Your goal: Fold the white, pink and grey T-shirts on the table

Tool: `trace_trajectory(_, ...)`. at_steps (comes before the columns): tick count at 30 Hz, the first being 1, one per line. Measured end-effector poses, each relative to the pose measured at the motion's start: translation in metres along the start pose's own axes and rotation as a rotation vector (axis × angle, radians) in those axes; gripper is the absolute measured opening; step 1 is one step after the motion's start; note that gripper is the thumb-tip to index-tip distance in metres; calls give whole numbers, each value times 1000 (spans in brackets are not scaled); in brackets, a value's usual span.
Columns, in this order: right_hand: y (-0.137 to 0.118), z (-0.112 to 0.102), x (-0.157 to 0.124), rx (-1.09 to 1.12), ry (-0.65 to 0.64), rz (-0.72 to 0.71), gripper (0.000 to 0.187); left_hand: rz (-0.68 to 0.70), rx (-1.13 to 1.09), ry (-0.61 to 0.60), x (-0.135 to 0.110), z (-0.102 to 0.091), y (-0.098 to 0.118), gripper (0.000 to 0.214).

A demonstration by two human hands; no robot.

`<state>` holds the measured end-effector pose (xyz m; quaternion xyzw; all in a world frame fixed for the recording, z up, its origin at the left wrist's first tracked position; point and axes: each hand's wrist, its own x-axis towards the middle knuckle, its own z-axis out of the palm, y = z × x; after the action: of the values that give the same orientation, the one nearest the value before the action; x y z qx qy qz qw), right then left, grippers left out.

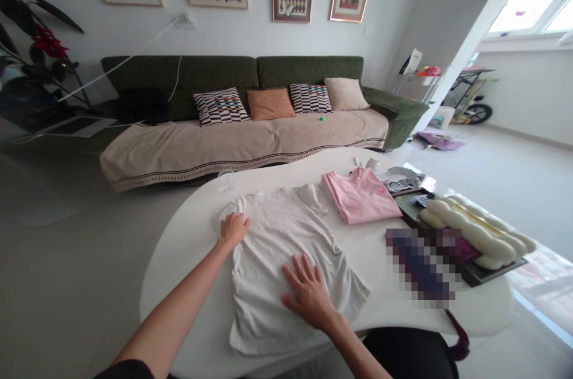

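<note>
A white T-shirt (277,247) lies spread flat on a white oval table (188,247). My left hand (233,228) rests on the shirt's left shoulder edge, fingers curled down onto the fabric there. My right hand (308,292) lies flat on the lower middle of the shirt, fingers spread and open. A folded pink T-shirt (360,195) sits on the table just right of the white one, touched by neither hand.
A cream wavy cushion-like object (478,230) on a dark tray and some papers (400,179) occupy the table's right side. A green sofa (250,104) with several pillows stands behind the table. A plant (36,51) is at far left.
</note>
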<state>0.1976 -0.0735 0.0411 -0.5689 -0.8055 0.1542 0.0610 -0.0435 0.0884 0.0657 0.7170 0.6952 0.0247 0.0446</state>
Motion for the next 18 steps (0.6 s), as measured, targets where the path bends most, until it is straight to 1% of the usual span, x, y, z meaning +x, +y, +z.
trace_trajectory(1, 6, -6, 4, -10, 11, 23, 58, 19, 0, 32, 5, 0, 7, 45)
trace_trajectory(3, 23, -14, 12, -61, 78, 138, 53, 61, -8, 77, 12, 7, 20, 48)
trace_trajectory(4, 33, -16, 15, -95, 116, 211, 52, 63, -19, 73, 14, 13, 25, 51)
trace_trajectory(6, 55, -15, 17, -153, 157, 321, 53, 20, -43, 37, 16, 26, 30, 57)
trace_trajectory(8, 73, -10, 16, -187, 171, 355, 54, -26, -58, 14, 18, 38, 28, 60)
trace_trajectory(10, 84, -5, 15, -203, 190, 353, 56, -24, -54, 21, 22, 45, 25, 62)
trace_trajectory(12, 88, -4, 17, -209, 200, 366, 55, -19, -46, -2, 28, 45, 23, 63)
trace_trajectory(14, 85, -9, 20, -219, 199, 393, 53, -27, -39, -43, 34, 39, 23, 64)
trace_trajectory(16, 75, -15, 21, -241, 208, 424, 51, -7, -32, -83, 35, 31, 24, 65)
trace_trajectory(17, 68, -17, 19, -256, 223, 446, 50, 26, -22, -82, 33, 27, 24, 65)
trace_trajectory(18, 59, -18, 17, -266, 242, 465, 50, 73, -7, -56, 28, 23, 24, 64)
